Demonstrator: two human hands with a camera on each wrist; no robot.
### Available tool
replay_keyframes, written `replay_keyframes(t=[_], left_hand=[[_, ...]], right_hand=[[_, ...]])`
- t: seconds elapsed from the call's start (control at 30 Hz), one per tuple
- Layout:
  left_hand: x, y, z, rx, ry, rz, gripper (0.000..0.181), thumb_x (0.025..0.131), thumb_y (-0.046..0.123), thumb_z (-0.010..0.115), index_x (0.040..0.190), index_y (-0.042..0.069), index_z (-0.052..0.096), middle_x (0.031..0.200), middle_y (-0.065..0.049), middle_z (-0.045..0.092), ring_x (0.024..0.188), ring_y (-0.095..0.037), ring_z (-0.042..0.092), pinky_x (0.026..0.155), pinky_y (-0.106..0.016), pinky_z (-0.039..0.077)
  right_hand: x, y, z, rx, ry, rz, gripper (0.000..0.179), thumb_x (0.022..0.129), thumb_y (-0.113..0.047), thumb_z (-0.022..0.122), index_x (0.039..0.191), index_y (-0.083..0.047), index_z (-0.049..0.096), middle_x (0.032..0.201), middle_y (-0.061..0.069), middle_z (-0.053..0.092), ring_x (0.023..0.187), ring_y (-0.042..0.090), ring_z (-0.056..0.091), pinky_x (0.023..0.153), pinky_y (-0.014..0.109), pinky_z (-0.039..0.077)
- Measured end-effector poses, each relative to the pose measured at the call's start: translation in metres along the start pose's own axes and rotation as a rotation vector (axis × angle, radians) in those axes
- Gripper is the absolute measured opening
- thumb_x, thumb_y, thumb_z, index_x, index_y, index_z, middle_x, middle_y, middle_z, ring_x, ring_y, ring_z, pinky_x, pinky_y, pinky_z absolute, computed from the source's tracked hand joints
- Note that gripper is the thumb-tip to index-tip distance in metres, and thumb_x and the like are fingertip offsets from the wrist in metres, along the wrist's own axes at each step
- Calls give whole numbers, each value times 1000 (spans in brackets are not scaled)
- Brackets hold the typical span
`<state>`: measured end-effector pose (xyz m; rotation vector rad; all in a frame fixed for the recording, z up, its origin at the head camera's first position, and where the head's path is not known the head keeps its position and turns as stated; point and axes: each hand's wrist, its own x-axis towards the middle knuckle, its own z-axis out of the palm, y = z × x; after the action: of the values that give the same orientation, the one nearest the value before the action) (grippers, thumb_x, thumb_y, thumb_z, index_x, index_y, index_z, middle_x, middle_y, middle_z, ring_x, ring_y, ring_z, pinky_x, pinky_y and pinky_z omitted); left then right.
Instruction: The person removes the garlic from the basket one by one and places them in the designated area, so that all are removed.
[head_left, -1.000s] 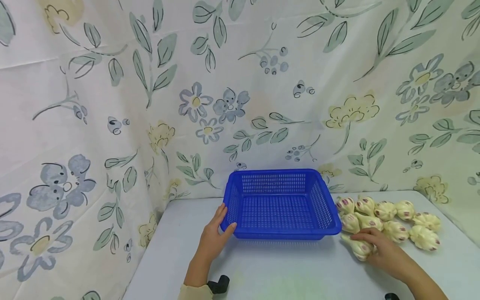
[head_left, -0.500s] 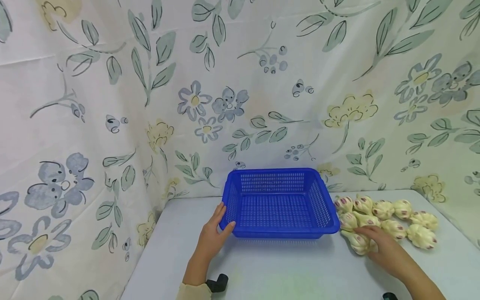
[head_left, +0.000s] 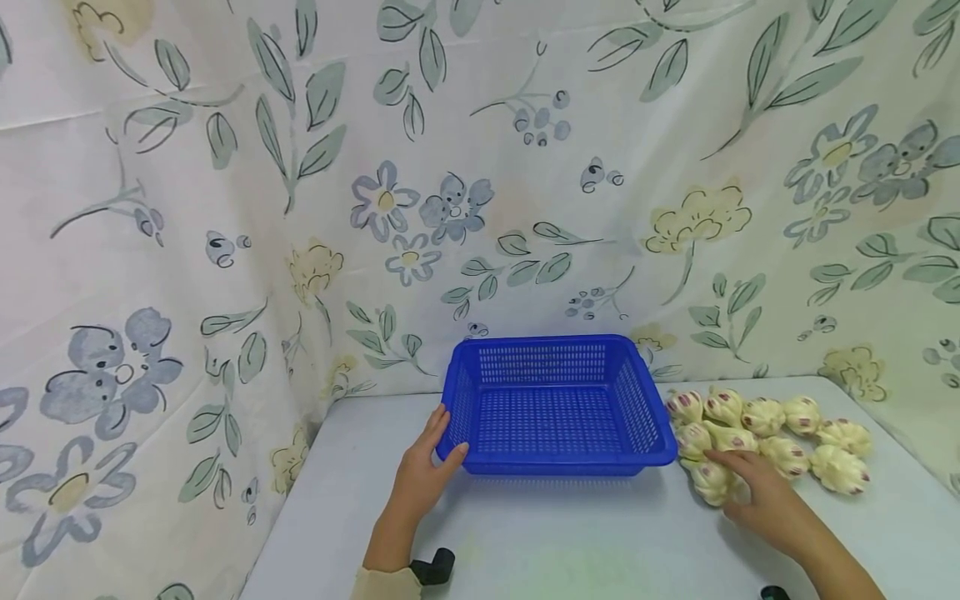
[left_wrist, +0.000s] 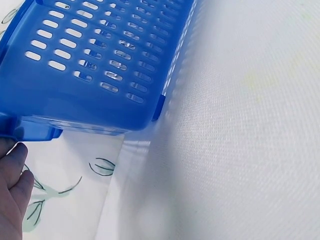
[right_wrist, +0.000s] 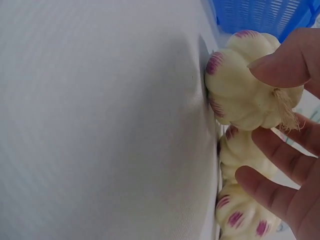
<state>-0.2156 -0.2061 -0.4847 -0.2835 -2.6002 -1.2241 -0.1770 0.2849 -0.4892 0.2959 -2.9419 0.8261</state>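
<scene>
A blue perforated plastic basket stands on the white table, tilted slightly toward me in the head view. My left hand rests at its left end, thumb near the front corner and fingers along the side. In the left wrist view, fingertips touch the rim. My right hand is at the nearest garlic bulb, right of the basket. Its thumb lies over the bulb in the right wrist view, with the other fingers spread and fairly straight beside it. Firm contact cannot be made out.
Several more cream garlic bulbs with purple streaks lie grouped behind and right of my right hand. A floral cloth hangs behind the table and along the left side. Dark wrist straps show near the bottom edge.
The nearest garlic bulb has shifted slightly left and away from me, against the others. My right thumb and fingers have loosened around it. My left hand stays at the basket.
</scene>
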Motion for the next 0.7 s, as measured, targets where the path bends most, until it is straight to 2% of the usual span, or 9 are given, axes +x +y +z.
replay_keyframes(t=[0.33,0.53,0.7], left_hand=[[0,2,2,1,-3,-3,73,94,52,60,152,13,39,162,4,28,148,-22,27,116,-50,29],[0,2,2,-7,1,3,74,94,53,60,152,13,38,162,4,28,149,-22,27,116,-50,29],[0,1,0,11,1,-15,71,94,50,61,152,15,38,162,5,27,149,-19,26,117,-48,28]], right_hand=[[-1,1,-1,15,9,-4,69,70,-4,78,135,-3,55,131,28,52,119,51,46,88,72,42],[-2,3,-5,43,23,-15,69,71,-3,77,136,-3,53,134,34,48,124,57,40,90,75,38],[-2,2,-7,63,41,-40,66,76,-4,75,138,-3,51,136,35,46,123,57,41,88,75,38]])
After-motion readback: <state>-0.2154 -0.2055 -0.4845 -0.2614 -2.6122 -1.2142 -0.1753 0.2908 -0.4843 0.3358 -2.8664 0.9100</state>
